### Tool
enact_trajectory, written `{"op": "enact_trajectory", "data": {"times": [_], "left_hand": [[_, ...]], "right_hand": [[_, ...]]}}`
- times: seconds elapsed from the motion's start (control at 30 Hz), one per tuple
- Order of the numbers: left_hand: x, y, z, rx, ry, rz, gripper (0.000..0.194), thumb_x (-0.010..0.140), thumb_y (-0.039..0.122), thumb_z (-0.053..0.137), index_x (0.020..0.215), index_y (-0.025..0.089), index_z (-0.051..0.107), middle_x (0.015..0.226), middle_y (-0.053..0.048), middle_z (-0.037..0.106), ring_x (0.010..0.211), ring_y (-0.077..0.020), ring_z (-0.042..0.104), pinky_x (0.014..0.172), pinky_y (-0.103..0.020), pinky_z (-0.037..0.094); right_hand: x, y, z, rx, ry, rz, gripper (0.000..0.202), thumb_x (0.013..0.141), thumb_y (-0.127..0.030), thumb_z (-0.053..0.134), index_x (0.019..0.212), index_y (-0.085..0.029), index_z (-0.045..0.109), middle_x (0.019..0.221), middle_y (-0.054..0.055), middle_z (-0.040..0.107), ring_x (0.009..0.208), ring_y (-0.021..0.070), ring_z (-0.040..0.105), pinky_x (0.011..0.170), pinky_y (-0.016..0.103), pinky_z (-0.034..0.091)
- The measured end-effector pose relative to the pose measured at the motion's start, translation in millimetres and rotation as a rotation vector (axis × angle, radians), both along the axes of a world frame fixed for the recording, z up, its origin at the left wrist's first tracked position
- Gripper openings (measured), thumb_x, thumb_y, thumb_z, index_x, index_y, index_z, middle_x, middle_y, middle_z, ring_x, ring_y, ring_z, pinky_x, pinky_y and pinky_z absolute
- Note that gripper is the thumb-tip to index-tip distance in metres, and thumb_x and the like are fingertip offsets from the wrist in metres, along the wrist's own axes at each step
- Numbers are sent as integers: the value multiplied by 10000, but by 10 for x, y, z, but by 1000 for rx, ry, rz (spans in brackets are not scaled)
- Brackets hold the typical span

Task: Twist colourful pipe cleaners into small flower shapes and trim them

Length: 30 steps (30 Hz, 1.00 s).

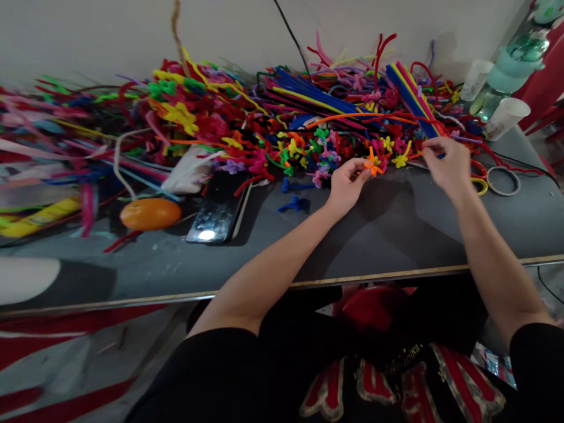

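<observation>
My left hand pinches an orange pipe-cleaner flower above the grey table. To the right, my right hand has its thumb and fingers pressed together at the scissors' side of the pile; what it holds, if anything, is too small to tell. Yellow flowers and a heap of small colourful flowers lie just behind my hands. A blue twisted piece rests on the table left of my left hand.
A phone and an orange fruit lie at the left. Bundled pipe cleaners lean on the pile at the back. Paper cups, a bottle and a tape roll are at the right.
</observation>
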<state>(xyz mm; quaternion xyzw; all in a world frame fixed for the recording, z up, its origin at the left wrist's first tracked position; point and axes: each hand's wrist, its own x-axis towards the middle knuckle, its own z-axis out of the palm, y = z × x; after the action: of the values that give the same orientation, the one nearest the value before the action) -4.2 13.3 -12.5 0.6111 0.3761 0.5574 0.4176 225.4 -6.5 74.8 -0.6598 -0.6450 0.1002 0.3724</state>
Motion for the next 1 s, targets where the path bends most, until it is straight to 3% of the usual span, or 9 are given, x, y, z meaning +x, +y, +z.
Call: {"op": "enact_trajectory", "data": {"times": [0.13,0.23,0.33,0.43,0.6,0.77,0.83,0.93,1.0], "left_hand": [[-9,4,6,79,53,2,275,887,406,704,1066,198,702,948,-53,757,837,-144,704,703,-233,535],[2,-8,19,112,62,-1,293,904,436,673,1078,205,725,1035,-68,764,874,-155,702,731,-253,541],[17,-18,17,87,62,-17,259,912,430,661,985,192,734,950,-59,762,814,-137,685,712,-243,527],[19,-15,9,73,62,-14,229,906,410,673,945,189,719,855,-42,740,755,-119,664,681,-228,506],[12,16,0,100,23,7,276,875,454,709,980,198,703,844,-29,726,739,-115,661,636,-215,486],[4,81,-42,74,-16,78,360,852,523,718,1018,209,658,917,-37,732,802,-134,692,675,-221,507],[-6,119,-70,58,-45,113,364,847,526,722,1015,212,641,907,-31,727,829,-137,697,708,-225,516],[-17,154,-89,40,-99,122,364,837,510,740,1025,212,648,896,-26,730,845,-138,700,750,-234,528],[-13,145,-78,25,-133,87,384,831,497,749,1076,214,668,908,-29,744,844,-139,704,762,-241,535]], "right_hand": [[503,-198,296,-416,-537,-217,426,838,-219,634,1238,-79,679,1241,218,692,1146,321,618,927,396,420],[795,-294,243,-628,-703,-127,566,826,-218,636,1346,-3,576,1311,303,617,1158,328,588,879,371,392],[951,-321,131,-560,-768,17,499,825,-153,573,1319,-92,599,1298,234,632,1124,276,579,876,353,360],[954,-366,101,-586,-811,103,412,789,-164,595,1194,-96,627,1150,194,687,982,245,594,797,337,365],[809,-570,180,-626,-816,30,222,776,-236,569,978,-160,619,922,155,675,770,214,537,668,340,322],[792,-676,182,-623,-606,94,59,765,-212,584,821,-194,581,724,63,576,630,151,427,656,339,311],[811,-688,121,-627,-420,92,99,756,-250,656,748,-194,574,655,28,521,599,135,420,625,326,302],[785,-730,16,-680,156,101,415,700,-562,757,746,-207,547,587,-32,415,506,102,354,495,272,253],[701,-771,-20,-685,475,210,607,624,-755,734,817,-213,540,585,-66,365,470,80,283,428,239,214]]}}
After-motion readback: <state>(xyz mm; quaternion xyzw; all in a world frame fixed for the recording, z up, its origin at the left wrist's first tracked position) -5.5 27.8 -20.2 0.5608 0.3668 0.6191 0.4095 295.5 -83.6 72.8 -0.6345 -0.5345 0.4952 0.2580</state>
